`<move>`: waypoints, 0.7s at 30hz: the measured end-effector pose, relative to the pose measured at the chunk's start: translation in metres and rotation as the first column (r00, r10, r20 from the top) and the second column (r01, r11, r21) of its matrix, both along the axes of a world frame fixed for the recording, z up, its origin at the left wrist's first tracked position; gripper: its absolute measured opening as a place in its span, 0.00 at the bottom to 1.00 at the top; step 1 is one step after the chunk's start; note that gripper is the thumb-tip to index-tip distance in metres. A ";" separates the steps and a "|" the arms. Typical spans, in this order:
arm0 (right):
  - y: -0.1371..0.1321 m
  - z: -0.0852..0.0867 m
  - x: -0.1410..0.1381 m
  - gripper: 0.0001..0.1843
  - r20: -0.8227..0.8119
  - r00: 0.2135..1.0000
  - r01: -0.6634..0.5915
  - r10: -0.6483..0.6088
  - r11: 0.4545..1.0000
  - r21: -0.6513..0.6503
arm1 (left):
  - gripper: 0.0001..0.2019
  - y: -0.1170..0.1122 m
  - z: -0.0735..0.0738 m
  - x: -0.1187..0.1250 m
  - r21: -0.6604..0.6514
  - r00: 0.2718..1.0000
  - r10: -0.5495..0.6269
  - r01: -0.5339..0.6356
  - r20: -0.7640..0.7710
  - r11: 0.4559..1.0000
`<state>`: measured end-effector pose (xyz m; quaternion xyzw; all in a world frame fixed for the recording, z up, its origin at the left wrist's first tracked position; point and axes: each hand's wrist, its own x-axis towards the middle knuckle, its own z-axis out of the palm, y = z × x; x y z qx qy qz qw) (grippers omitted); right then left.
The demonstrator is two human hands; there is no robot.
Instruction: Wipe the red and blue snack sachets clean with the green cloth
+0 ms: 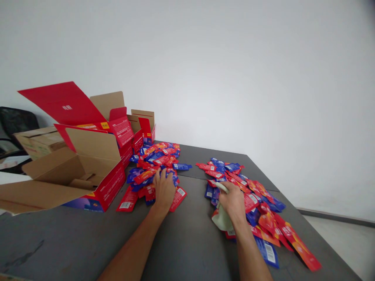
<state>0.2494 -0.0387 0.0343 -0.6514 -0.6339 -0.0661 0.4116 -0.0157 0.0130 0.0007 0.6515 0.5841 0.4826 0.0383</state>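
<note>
My left hand (163, 190) rests on the left heap of red and blue sachets (156, 158), fingers apart and tips touching the packets. It does not visibly grip one. On the right, my right hand (233, 201) is closed around a pale cloth (222, 220). Part of the cloth sticks out above the fingers and the rest hangs below the palm. Under and around that hand spreads a second, longer heap of red and blue sachets (265, 218). Some sachets beneath both hands are hidden.
An open red carton (109, 187) with raised flaps stands at the left of the dark table (187, 234). More open red cartons (148, 130) stand behind it, along with a brown cardboard box (43, 142) and a black chair (17, 121). A white wall (234, 78) rises behind the table.
</note>
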 end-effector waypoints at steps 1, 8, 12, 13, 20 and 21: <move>0.000 0.000 0.002 0.18 0.002 1.000 0.002 -0.002 1.000 -0.009 | 0.12 -0.001 -0.001 0.008 -0.009 0.993 -0.102 0.103 0.053 0.995; 0.003 -0.006 0.007 0.18 -0.008 0.997 0.082 -0.082 0.996 -0.041 | 0.10 -0.006 -0.016 0.105 -0.335 0.915 -0.350 0.399 0.199 0.853; 0.005 -0.009 0.011 0.17 -0.024 0.995 0.093 -0.094 0.995 -0.016 | 0.05 0.005 -0.017 0.148 -0.438 0.925 -0.300 0.375 0.233 0.817; 0.005 -0.010 0.012 0.17 -0.031 0.995 0.094 -0.094 0.995 -0.018 | 0.07 0.010 -0.016 0.155 -0.462 0.928 -0.284 0.366 0.239 0.808; 0.006 -0.010 0.009 0.17 -0.054 0.989 0.131 -0.138 0.984 -0.118 | 0.12 0.043 -0.022 0.168 -0.614 0.931 -0.194 0.351 0.309 0.707; 0.006 -0.009 0.008 0.17 -0.057 0.988 0.134 -0.143 0.981 -0.143 | 0.11 0.045 -0.024 0.166 -0.609 0.919 -0.205 0.378 0.336 0.697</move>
